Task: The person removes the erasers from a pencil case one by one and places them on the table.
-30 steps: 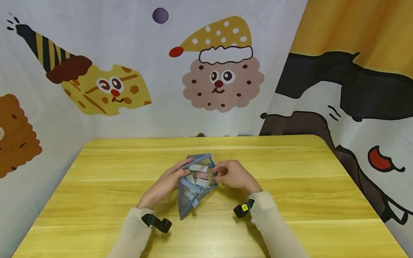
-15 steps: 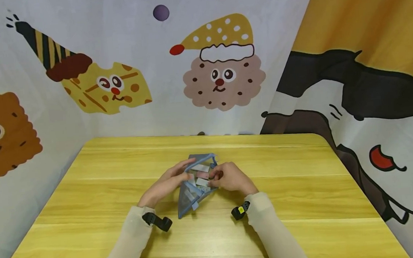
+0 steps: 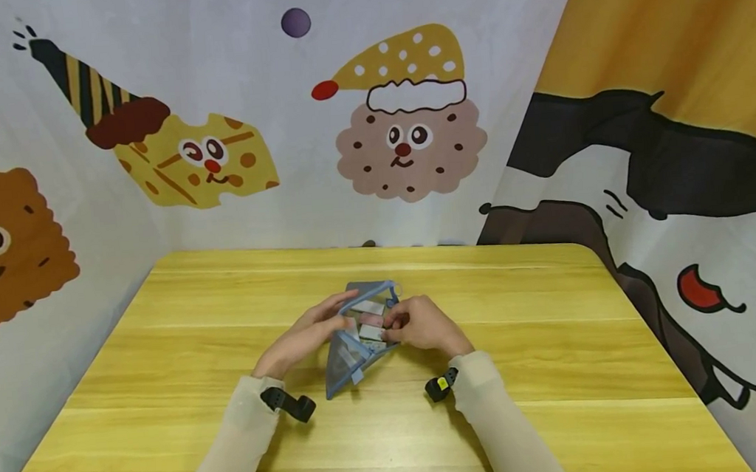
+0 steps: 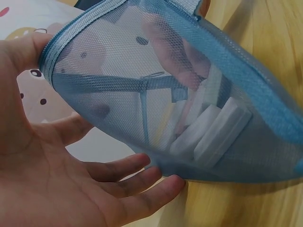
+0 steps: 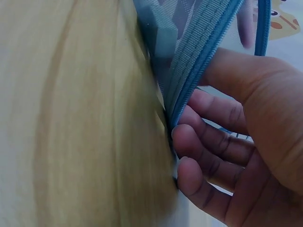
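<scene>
A blue mesh zip pouch [image 3: 348, 368], its mouth spread wide, stands tilted above the table's middle. Inside lie several white blocks [image 4: 222, 130] and a pink block [image 3: 371, 319]. My left hand [image 3: 299, 340] holds the pouch from the left, thumb at the zipper edge [image 4: 59, 54] and fingertips along the lower mesh. From the right, my right hand [image 3: 425, 325] reaches into the mouth with thumb and index finger. Seen through the mesh, its fingertips meet the end of a white block; whether they pinch it is hidden. Its other fingers [image 5: 210, 165] are curled beside the pouch's rim.
The wooden table [image 3: 546, 341] extends around both hands. A cartoon-printed cloth [image 3: 298, 146] hangs behind it, and more printed cloth [image 3: 707, 262] hangs at the right. Each wrist wears a black strap camera, the left camera [image 3: 287, 404] and the right camera [image 3: 441, 384].
My right hand has moved slightly left, further into the pouch's mouth, then stayed there. The pouch has shifted a little, and my left hand has barely moved with it.
</scene>
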The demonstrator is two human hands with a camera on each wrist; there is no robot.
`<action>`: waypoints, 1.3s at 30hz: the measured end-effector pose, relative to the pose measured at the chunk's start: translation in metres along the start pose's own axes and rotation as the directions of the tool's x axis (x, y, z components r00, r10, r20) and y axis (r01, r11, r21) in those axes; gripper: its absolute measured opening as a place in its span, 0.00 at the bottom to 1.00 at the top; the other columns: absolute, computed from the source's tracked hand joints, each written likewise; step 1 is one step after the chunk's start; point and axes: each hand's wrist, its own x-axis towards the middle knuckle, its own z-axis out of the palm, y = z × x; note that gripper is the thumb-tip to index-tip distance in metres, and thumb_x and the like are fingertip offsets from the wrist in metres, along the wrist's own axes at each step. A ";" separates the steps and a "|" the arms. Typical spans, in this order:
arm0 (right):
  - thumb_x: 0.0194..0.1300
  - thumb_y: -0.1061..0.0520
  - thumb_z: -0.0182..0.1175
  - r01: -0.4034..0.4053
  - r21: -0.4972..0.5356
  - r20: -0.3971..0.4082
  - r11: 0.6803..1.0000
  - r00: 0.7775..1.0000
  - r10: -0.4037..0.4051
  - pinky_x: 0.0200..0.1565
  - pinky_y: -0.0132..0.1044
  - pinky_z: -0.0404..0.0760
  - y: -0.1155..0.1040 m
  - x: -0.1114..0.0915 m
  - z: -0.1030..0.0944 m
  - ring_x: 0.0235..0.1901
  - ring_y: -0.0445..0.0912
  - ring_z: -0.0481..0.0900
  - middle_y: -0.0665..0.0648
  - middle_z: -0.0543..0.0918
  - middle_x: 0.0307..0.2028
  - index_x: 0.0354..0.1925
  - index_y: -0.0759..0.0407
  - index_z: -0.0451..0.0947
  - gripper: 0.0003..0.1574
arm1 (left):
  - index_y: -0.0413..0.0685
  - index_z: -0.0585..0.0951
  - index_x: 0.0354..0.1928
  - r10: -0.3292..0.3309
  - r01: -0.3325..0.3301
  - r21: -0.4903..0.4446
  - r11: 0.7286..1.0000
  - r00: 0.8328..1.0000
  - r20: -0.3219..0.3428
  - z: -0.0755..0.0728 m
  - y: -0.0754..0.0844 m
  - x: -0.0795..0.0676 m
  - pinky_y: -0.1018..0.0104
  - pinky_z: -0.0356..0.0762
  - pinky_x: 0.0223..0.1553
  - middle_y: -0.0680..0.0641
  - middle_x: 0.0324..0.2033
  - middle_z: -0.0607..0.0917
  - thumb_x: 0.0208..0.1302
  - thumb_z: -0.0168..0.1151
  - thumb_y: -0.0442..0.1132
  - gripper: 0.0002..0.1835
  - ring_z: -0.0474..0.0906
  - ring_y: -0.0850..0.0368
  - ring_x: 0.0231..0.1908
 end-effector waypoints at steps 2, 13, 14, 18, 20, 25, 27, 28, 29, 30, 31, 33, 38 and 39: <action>0.63 0.52 0.73 -0.003 0.003 0.005 1.000 1.000 0.003 0.34 0.35 0.80 0.000 0.000 0.000 0.29 0.40 0.81 0.47 0.86 0.30 0.38 0.50 0.89 0.05 | 0.69 0.60 0.79 -0.002 0.002 -0.002 1.000 1.000 0.000 0.000 0.000 0.000 0.32 0.57 0.74 0.50 0.82 0.53 0.76 0.55 0.52 0.33 0.54 0.39 0.79; 0.63 0.53 0.73 0.010 -0.023 0.013 1.000 1.000 -0.009 0.35 0.35 0.81 0.001 0.000 -0.001 0.30 0.39 0.81 0.45 0.86 0.30 0.37 0.49 0.89 0.04 | 0.67 0.61 0.79 -0.006 0.006 -0.013 1.000 1.000 -0.003 -0.001 -0.002 0.002 0.34 0.56 0.75 0.49 0.81 0.56 0.77 0.54 0.49 0.32 0.54 0.39 0.79; 0.63 0.53 0.73 0.007 -0.030 0.011 1.000 1.000 -0.007 0.36 0.35 0.81 0.002 0.000 -0.002 0.30 0.39 0.80 0.45 0.86 0.30 0.37 0.49 0.89 0.04 | 0.67 0.61 0.80 -0.008 0.008 -0.012 1.000 1.000 -0.002 -0.001 -0.002 0.002 0.34 0.56 0.75 0.49 0.81 0.56 0.77 0.54 0.49 0.32 0.55 0.40 0.79; 0.62 0.55 0.73 -0.020 -0.026 0.007 0.999 1.000 0.020 0.38 0.37 0.81 0.005 -0.002 -0.006 0.31 0.40 0.81 0.45 0.85 0.31 0.38 0.49 0.88 0.04 | 0.67 0.60 0.80 -0.015 0.015 0.016 1.000 1.000 -0.005 -0.001 -0.001 0.003 0.34 0.58 0.73 0.44 0.79 0.61 0.78 0.54 0.51 0.32 0.60 0.40 0.76; 0.61 0.55 0.73 -0.032 -0.010 0.014 0.999 0.999 0.032 0.39 0.38 0.81 0.006 -0.002 -0.007 0.32 0.41 0.81 0.46 0.85 0.32 0.38 0.50 0.88 0.05 | 0.66 0.60 0.80 -0.013 0.013 0.028 1.000 1.000 -0.004 -0.001 -0.001 0.003 0.33 0.58 0.73 0.43 0.79 0.59 0.78 0.53 0.51 0.32 0.60 0.39 0.76; 0.60 0.55 0.74 -0.024 -0.033 0.029 0.999 0.999 0.025 0.41 0.37 0.81 0.007 -0.001 -0.006 0.34 0.40 0.80 0.46 0.85 0.33 0.40 0.49 0.88 0.09 | 0.64 0.60 0.80 -0.006 0.006 0.017 1.000 1.000 0.005 -0.001 -0.001 0.002 0.32 0.56 0.74 0.45 0.81 0.54 0.77 0.54 0.51 0.33 0.54 0.38 0.79; 0.60 0.54 0.75 -0.018 -0.054 0.025 0.998 1.000 0.019 0.42 0.37 0.81 0.006 0.000 -0.005 0.34 0.40 0.80 0.44 0.85 0.32 0.41 0.47 0.88 0.09 | 0.64 0.60 0.80 -0.010 0.010 0.006 1.000 1.000 0.004 -0.001 -0.001 0.002 0.33 0.56 0.75 0.47 0.81 0.54 0.77 0.54 0.51 0.33 0.53 0.38 0.79; 0.60 0.54 0.75 -0.016 -0.060 0.023 0.998 1.000 0.017 0.42 0.37 0.82 0.005 0.000 -0.004 0.34 0.39 0.80 0.44 0.85 0.32 0.41 0.47 0.88 0.10 | 0.64 0.60 0.80 -0.011 0.011 0.005 1.000 1.000 0.001 -0.001 0.000 0.001 0.33 0.56 0.75 0.47 0.81 0.54 0.77 0.54 0.51 0.33 0.53 0.38 0.79; 0.60 0.53 0.76 -0.013 -0.063 0.022 0.998 1.000 0.014 0.42 0.37 0.82 0.005 0.001 -0.004 0.34 0.40 0.80 0.44 0.85 0.32 0.41 0.47 0.88 0.10 | 0.64 0.60 0.80 -0.010 0.010 0.010 1.000 1.000 0.000 -0.001 0.000 0.001 0.33 0.56 0.74 0.47 0.81 0.54 0.77 0.54 0.51 0.33 0.53 0.38 0.79; 0.60 0.53 0.76 -0.010 -0.065 0.021 0.998 1.000 0.012 0.41 0.37 0.81 0.005 0.000 -0.004 0.34 0.40 0.80 0.44 0.85 0.31 0.41 0.47 0.88 0.10 | 0.64 0.60 0.80 -0.007 0.007 0.014 1.000 1.000 0.001 -0.001 -0.001 0.001 0.32 0.56 0.74 0.46 0.81 0.54 0.77 0.54 0.52 0.34 0.53 0.38 0.79; 0.60 0.53 0.76 -0.004 -0.065 0.022 0.998 1.000 0.006 0.41 0.37 0.81 0.004 0.000 -0.004 0.33 0.40 0.80 0.44 0.85 0.31 0.41 0.48 0.88 0.10 | 0.64 0.59 0.80 -0.008 0.008 0.015 1.000 1.000 0.001 -0.001 -0.001 0.001 0.32 0.56 0.74 0.46 0.81 0.54 0.76 0.55 0.53 0.34 0.52 0.38 0.79; 0.60 0.53 0.76 0.004 -0.069 0.025 0.998 1.000 -0.002 0.40 0.36 0.81 0.004 0.000 -0.005 0.32 0.40 0.80 0.44 0.85 0.31 0.41 0.49 0.89 0.09 | 0.64 0.59 0.80 -0.015 0.015 0.005 1.000 1.000 0.004 -0.001 0.000 0.001 0.33 0.55 0.75 0.48 0.81 0.54 0.76 0.55 0.54 0.34 0.52 0.40 0.79; 0.62 0.52 0.73 0.011 -0.066 0.024 0.998 1.000 -0.009 0.37 0.35 0.81 0.004 -0.002 -0.008 0.31 0.39 0.81 0.45 0.85 0.30 0.41 0.50 0.88 0.08 | 0.68 0.60 0.80 -0.035 0.035 -0.004 0.999 0.999 0.005 0.000 0.000 0.001 0.33 0.53 0.76 0.50 0.81 0.54 0.76 0.55 0.58 0.34 0.52 0.42 0.80; 0.62 0.53 0.73 0.012 -0.058 0.021 0.998 1.000 -0.011 0.37 0.35 0.81 0.005 -0.002 -0.009 0.31 0.40 0.81 0.45 0.85 0.30 0.40 0.50 0.88 0.08 | 0.69 0.60 0.80 -0.036 0.037 -0.002 0.999 0.999 0.004 0.000 0.000 0.001 0.33 0.53 0.76 0.50 0.81 0.54 0.76 0.55 0.59 0.34 0.52 0.42 0.80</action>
